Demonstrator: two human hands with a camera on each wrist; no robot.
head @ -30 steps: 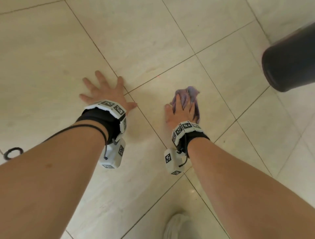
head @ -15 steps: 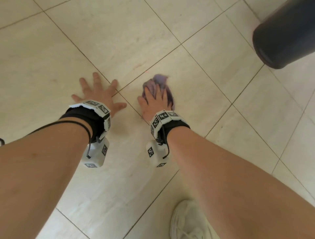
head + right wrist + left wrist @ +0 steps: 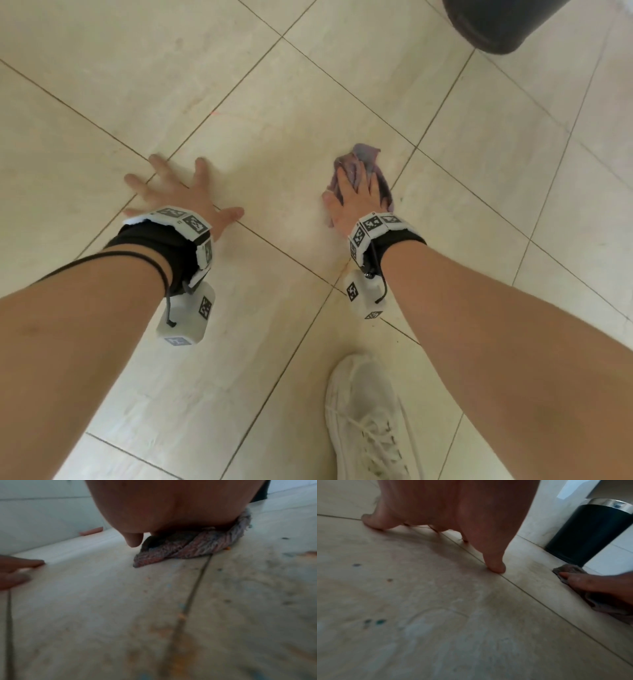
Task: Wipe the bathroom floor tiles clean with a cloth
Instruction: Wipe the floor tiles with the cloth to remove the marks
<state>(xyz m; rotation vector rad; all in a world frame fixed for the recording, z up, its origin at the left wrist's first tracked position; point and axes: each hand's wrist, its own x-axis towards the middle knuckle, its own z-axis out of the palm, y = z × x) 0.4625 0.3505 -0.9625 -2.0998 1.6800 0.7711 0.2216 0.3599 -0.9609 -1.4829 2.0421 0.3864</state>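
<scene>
Our right hand [image 3: 356, 198] presses flat, fingers straight, on the purple cloth [image 3: 363, 161] bunched on the floor tiles [image 3: 308, 102]; our left hand [image 3: 178, 192] braces with fingers spread, holding nothing. We judge firm, overlapping strokes across the grout line [image 3: 197, 582] would best lift the specks.

The cloth [image 3: 363, 168] lies mostly hidden beneath the right hand [image 3: 356, 198]; only its bunched edges show. In the right wrist view the palm covers the cloth's upper part, and the floor [image 3: 102, 615] is blurred. The dark bin [image 3: 507, 24] is cut off by the head view's top edge. The white shoe [image 3: 366, 421] is cut off at the bottom edge. The left hand [image 3: 453, 507] is cropped by the left wrist view's top edge.
</scene>
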